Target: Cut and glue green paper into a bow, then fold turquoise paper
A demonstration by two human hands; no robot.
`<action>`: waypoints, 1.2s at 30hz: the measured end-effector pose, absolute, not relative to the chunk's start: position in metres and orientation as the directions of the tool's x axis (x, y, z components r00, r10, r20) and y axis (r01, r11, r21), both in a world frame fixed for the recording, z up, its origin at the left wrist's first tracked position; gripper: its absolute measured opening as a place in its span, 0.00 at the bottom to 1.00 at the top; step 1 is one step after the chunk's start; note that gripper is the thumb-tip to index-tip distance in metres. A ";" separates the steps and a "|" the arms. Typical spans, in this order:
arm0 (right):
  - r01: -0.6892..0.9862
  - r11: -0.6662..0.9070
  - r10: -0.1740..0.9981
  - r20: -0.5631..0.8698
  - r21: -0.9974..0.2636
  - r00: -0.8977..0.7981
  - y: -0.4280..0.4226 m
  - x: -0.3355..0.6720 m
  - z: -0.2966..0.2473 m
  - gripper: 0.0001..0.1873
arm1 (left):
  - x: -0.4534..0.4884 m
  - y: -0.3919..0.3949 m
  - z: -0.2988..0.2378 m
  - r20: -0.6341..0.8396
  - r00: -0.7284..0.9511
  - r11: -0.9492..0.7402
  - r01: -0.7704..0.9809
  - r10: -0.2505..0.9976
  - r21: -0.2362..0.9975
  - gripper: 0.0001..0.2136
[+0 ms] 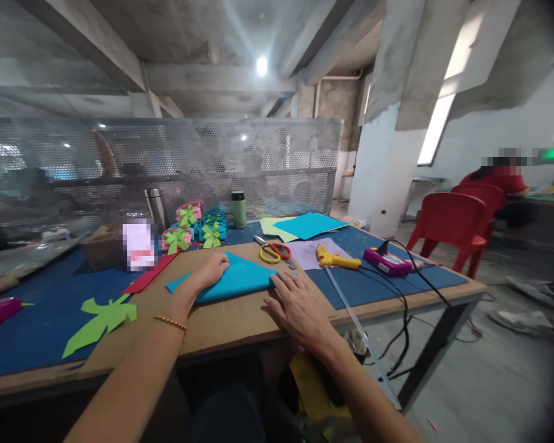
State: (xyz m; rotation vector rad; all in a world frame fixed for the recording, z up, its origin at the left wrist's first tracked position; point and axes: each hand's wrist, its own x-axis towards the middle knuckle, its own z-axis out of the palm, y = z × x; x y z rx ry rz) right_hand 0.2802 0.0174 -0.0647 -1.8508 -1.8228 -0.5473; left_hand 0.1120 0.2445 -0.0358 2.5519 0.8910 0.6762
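A folded blue paper sheet (244,278) lies on a brown board (221,320) in the middle of the table. My left hand (208,271) rests on the paper's left part, fingers curled down onto it. My right hand (296,304) lies flat and spread on the board, its fingertips touching the paper's right corner. A gold bracelet (170,322) sits on my left wrist.
Yellow-handled scissors (271,251), a yellow glue gun (337,259) with a clear ruler (357,326), and a pink device (388,261) with black cords lie right. Green paper cutout (102,319), paper bows (198,231), green cup (239,209), paper sheets (307,226). Red chairs (452,231) and a seated person stand right.
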 end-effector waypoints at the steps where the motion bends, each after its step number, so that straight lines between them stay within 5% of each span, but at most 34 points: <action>1: 0.998 -0.004 0.822 0.568 -0.060 0.038 0.017 0.280 -0.064 0.25 | 0.112 0.246 -0.037 0.333 0.684 -0.747 0.489 0.649 0.451 0.07; 8: 0.999 -0.040 0.832 0.553 -0.009 0.039 0.009 0.276 -0.065 0.23 | 0.112 0.245 -0.035 0.322 0.733 -0.789 0.471 0.599 0.394 0.09; 19: 0.998 -0.034 0.806 0.589 -0.044 0.053 -0.040 0.240 -0.071 0.26 | 0.088 0.234 -0.013 0.009 0.882 -0.788 0.417 0.471 0.452 0.15; 36: 1.000 -0.027 0.661 0.750 0.010 0.011 -0.053 0.251 -0.111 0.29 | 0.101 0.232 -0.012 0.088 0.880 -0.825 0.397 0.467 0.402 0.16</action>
